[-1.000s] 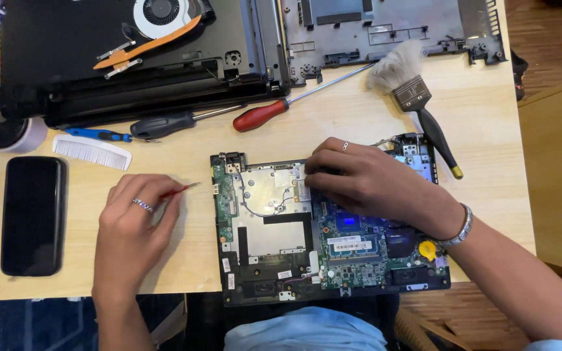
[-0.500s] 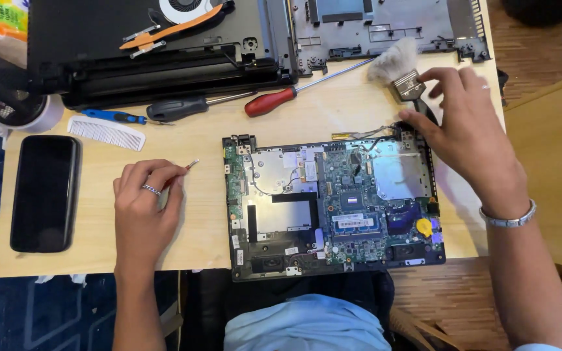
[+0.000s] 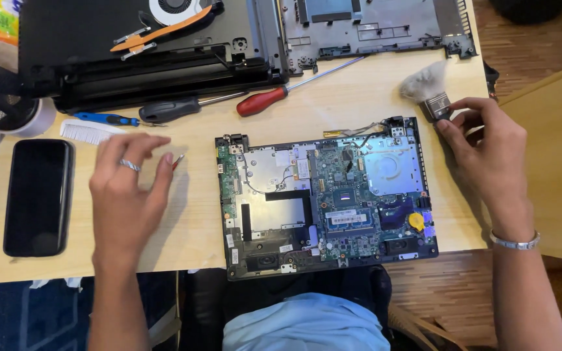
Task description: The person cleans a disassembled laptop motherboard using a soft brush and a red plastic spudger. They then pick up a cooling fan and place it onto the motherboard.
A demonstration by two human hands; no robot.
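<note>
A green laptop motherboard (image 3: 323,195) lies flat on the wooden table (image 3: 196,240) in front of me. My right hand (image 3: 489,156) is at the board's upper right corner, its fingers closed on the handle of a paintbrush (image 3: 427,91) with pale bristles. My left hand (image 3: 128,188) rests left of the board, fingers curled, pinching a small thin red-tipped tool (image 3: 177,161) against the tabletop.
A black phone (image 3: 39,195) lies at the left edge. A white comb (image 3: 89,132), a blue tool (image 3: 108,119), a black-handled screwdriver (image 3: 177,108) and a red-handled screwdriver (image 3: 268,99) lie behind. The open laptop shell (image 3: 144,58) and a grey chassis frame (image 3: 372,29) sit at the back.
My right hand has left the motherboard, gone to the upper right and taken hold of the paintbrush. My left hand has stayed left of the board with the small tool.
</note>
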